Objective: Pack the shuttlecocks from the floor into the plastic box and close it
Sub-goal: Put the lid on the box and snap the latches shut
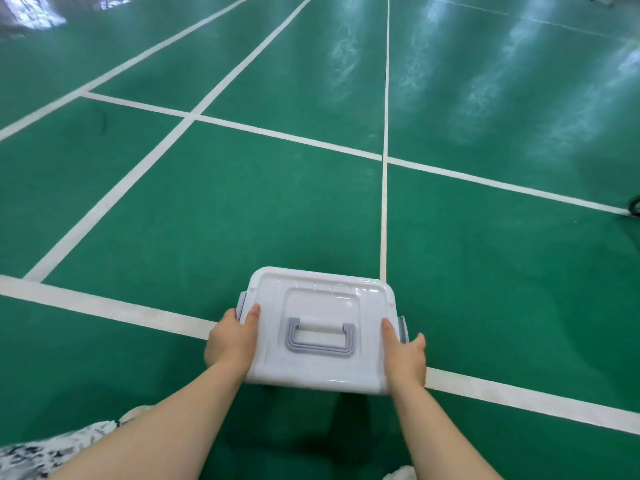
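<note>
Together, left hand (pixel 230 341) and right hand (pixel 407 358), fingers (pixel 419 341) curled round sides of closed plastic box (pixel 318 368).

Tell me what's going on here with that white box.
A person on a green court floor grips a white plastic box from both sides. The left hand holds its left edge, the right hand its right edge, thumbs on the lid. The lid is on, with its grey handle lying flat.
</note>
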